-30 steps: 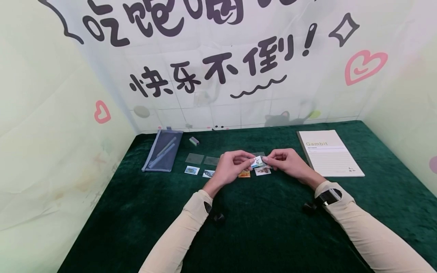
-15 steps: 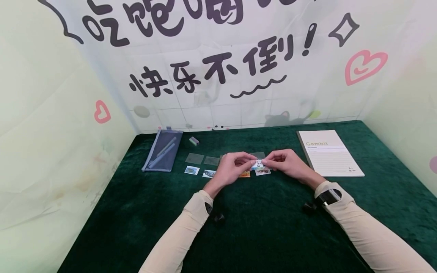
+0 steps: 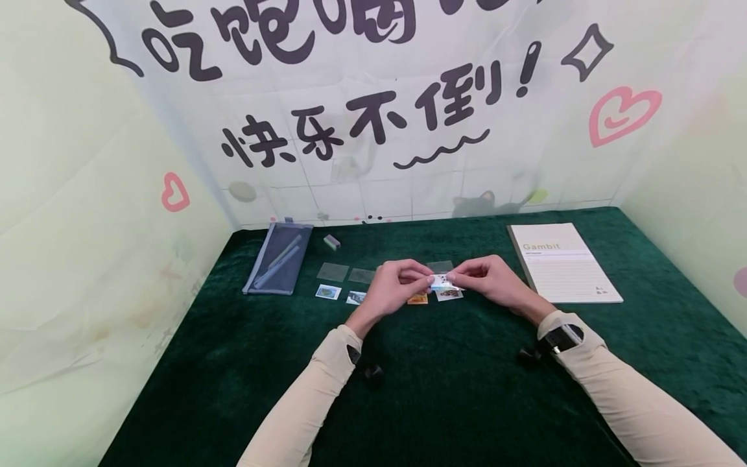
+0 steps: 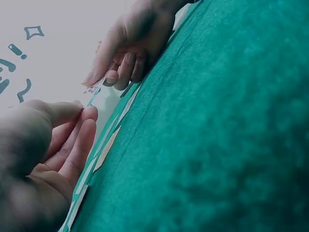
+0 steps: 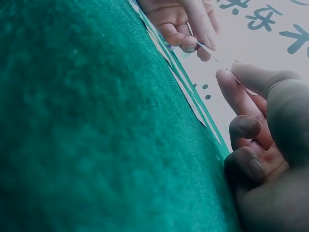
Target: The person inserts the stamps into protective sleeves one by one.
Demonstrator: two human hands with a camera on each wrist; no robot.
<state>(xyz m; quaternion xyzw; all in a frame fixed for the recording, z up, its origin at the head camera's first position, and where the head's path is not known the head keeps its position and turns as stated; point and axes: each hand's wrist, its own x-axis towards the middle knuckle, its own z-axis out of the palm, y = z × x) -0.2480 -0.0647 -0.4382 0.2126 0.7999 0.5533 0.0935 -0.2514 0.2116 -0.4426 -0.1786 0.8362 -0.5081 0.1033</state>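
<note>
Between both hands is a small white-and-blue picture stamp [image 3: 440, 283], held just above the table. My left hand [image 3: 393, 288] pinches its left edge between thumb and fingertips. At its right end, my right hand [image 3: 493, 279] pinches a thin clear sleeve [image 3: 458, 288], whose edge glints; how far the stamp sits inside it I cannot tell. Below the hands lie an orange stamp [image 3: 417, 299] and a brown-and-white stamp [image 3: 449, 294]. Farther left are a blue stamp [image 3: 329, 291] and another bluish stamp [image 3: 356, 297], partly covered by the left hand.
Clear sleeves lie behind the stamps, including a left sleeve [image 3: 332, 271] and one beyond the hands [image 3: 439, 266]. A mesh pencil pouch [image 3: 280, 259] with pens and an eraser [image 3: 332, 242] are at back left. A notepad [image 3: 566, 263] lies at right on the green cloth [image 3: 408, 389].
The stamp between the hands has turned from tilted to nearly level, and the clear sleeve's edge now shines at its right. Both hands have barely shifted.
</note>
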